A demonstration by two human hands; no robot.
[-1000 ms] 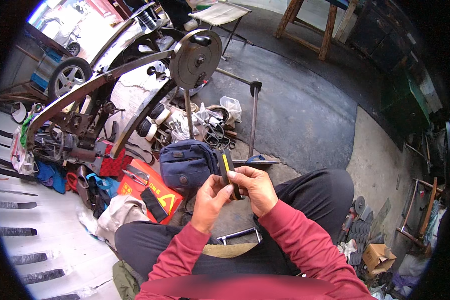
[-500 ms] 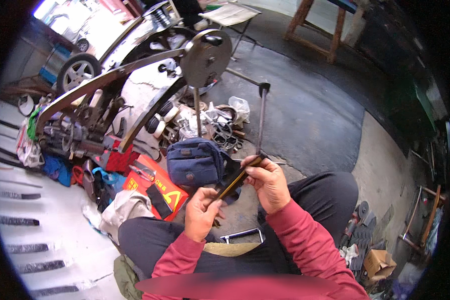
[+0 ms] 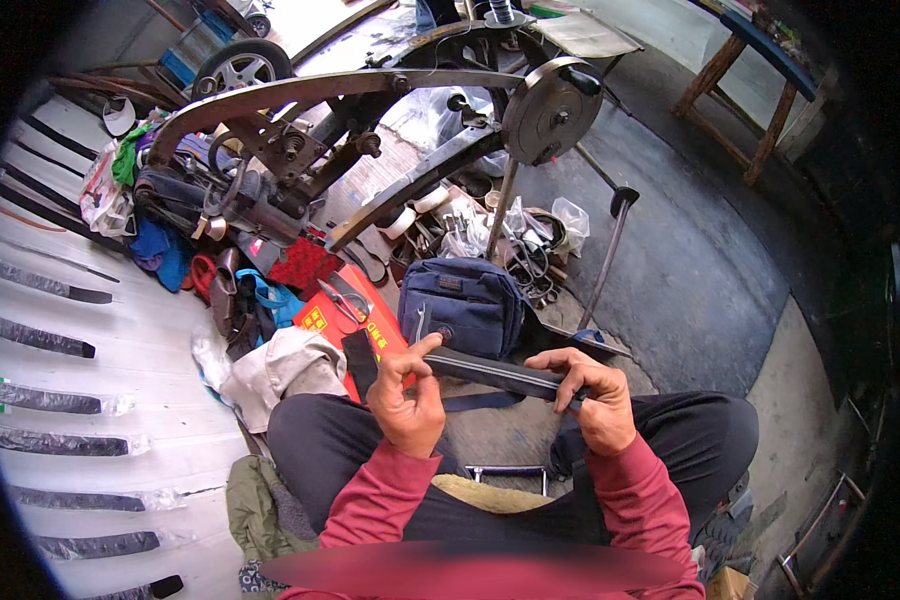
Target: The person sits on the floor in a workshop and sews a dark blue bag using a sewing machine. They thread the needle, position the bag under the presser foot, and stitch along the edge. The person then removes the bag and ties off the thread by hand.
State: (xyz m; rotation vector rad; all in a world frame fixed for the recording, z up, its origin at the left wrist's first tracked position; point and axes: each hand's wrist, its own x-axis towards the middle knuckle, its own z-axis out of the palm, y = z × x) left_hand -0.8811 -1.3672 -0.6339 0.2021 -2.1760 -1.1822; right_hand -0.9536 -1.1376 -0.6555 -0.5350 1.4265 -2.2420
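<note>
Between my hands a black strip (image 3: 495,374) with two pale lines along its length, zipper-like in look, is stretched in front of the bag. My right hand (image 3: 602,405) grips its right end between thumb and fingers. At its left end is my left hand (image 3: 410,408), fingers curled and index finger raised, seeming to pinch the tip. Just beyond the strip stands a dark blue fabric bag (image 3: 460,300), its strap on the floor. To the left lies a red box (image 3: 342,310) with scissors (image 3: 345,298) and a short black piece (image 3: 360,362) on it.
A metal hand-cranked machine with a round wheel (image 3: 552,112) stands ahead. Tools and plastic bags clutter the floor beneath it. Several black strips (image 3: 60,440) lie on a white sheet at left. A light cloth (image 3: 288,365) is beside my left knee.
The strip has turned from a steep slant to nearly level, and its pale-lined face now shows. My hands have moved farther apart. The view has shifted, so the surroundings appear farther right.
</note>
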